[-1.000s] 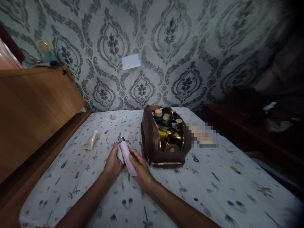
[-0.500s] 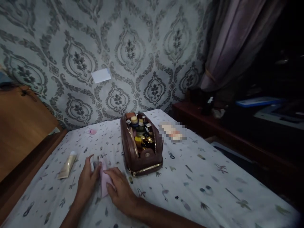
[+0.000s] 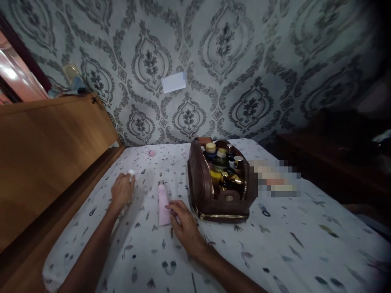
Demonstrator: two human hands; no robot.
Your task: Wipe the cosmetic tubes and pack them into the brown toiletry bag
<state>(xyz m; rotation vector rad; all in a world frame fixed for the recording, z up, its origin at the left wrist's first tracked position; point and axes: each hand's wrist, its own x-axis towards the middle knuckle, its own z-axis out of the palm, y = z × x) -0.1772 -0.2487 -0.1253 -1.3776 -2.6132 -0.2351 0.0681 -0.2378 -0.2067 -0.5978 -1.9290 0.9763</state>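
On the left of the patterned white sheet [image 3: 146, 252], my left hand [image 3: 122, 189] is closed over a squeeze tube. Only its white cap [image 3: 131, 172] shows past my fingers; most of the tube body is hidden. A pink squeeze tube [image 3: 163, 205] lies flat on the sheet, cap end away from me. Beside its right edge is my right hand [image 3: 185, 228], fingers loosely bent and apart, the index fingertip at the tube's edge. Right of the hands stands a brown cosmetic bag [image 3: 222, 213], unzipped, with several bottles and jars [image 3: 221, 158] inside.
A small pink item [image 3: 149, 152] lies at the back left of the sheet. Right of the bag is a blurred-out flat item [image 3: 275, 179]. A wooden panel [image 3: 55, 154] borders the left side; patterned wallpaper [image 3: 186, 49] with a white card [image 3: 173, 82] rises behind.
My left hand has left the pink tube and closed on the tube to its left. The right hand's grip on the pink tube has loosened. The view has turned left.
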